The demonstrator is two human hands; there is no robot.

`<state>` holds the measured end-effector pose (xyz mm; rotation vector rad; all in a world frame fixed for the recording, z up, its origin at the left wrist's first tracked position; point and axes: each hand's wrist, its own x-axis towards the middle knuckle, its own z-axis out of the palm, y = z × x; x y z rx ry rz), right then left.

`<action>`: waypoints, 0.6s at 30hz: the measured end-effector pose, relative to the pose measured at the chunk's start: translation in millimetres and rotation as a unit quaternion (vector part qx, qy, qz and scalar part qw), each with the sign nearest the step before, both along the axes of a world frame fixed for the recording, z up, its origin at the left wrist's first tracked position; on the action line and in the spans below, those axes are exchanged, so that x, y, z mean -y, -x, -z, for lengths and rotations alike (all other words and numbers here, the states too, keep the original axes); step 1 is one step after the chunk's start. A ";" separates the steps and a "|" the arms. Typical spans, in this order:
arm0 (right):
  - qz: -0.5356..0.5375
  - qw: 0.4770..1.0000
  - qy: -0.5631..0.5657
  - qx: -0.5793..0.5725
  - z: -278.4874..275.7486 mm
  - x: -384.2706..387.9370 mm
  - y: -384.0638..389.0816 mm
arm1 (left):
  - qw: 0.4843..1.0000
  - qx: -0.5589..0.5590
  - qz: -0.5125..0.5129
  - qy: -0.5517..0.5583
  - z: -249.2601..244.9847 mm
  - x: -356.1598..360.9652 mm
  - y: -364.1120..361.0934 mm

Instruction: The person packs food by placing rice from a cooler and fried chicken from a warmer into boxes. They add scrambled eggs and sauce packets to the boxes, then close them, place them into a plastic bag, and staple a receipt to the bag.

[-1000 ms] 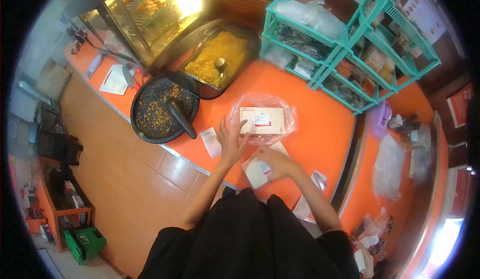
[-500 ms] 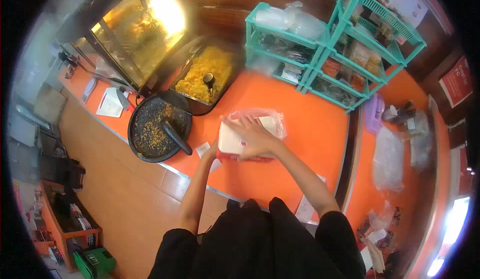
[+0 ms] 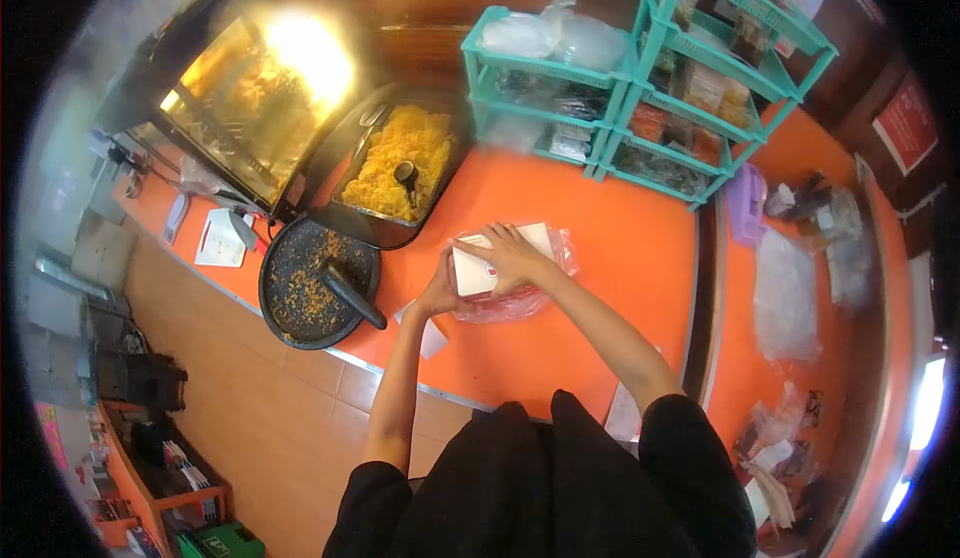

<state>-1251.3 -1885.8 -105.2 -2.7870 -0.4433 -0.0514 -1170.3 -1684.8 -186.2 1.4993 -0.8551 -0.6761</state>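
A cream-white block (image 3: 480, 274), like a stack of paper or a box, sits at the counter's middle with a small red mark on its face. Clear, reddish plastic wrapping (image 3: 563, 250) lies under and around it. My left hand (image 3: 438, 291) grips the block's left side, fingers against its edge. Across the top reaches my right hand (image 3: 512, 260), thumb and fingers spread over the block and holding it. Part of the block is hidden beneath this hand.
Left of my hands stand a stone mortar (image 3: 284, 310) with a pestle (image 3: 352, 295) and a tray (image 3: 420, 233) of yellow food. A lit display case (image 3: 255, 108) is behind them. Teal racks (image 3: 610, 83) stand at the back right. A knife (image 3: 243, 231) lies on a white board (image 3: 218, 243).
My right hand has shifted from lying flat on the block toward its upper edge. The block's face has turned, and more of the plastic shows below it. The camera view has shifted slightly.
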 end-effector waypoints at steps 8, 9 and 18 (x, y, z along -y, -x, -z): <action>0.410 0.904 -0.105 0.058 -2.4 49.1 60.6 | 0.950 0.284 0.031 -0.125 -5.6 3.8 -21.3; 0.583 0.800 -0.136 0.025 7.8 50.5 69.6 | 0.946 0.269 0.037 -0.178 3.7 -2.8 -28.5; 0.357 0.726 -0.547 0.215 -84.9 48.2 96.9 | 0.806 0.421 -0.190 -0.369 -219.6 3.8 45.2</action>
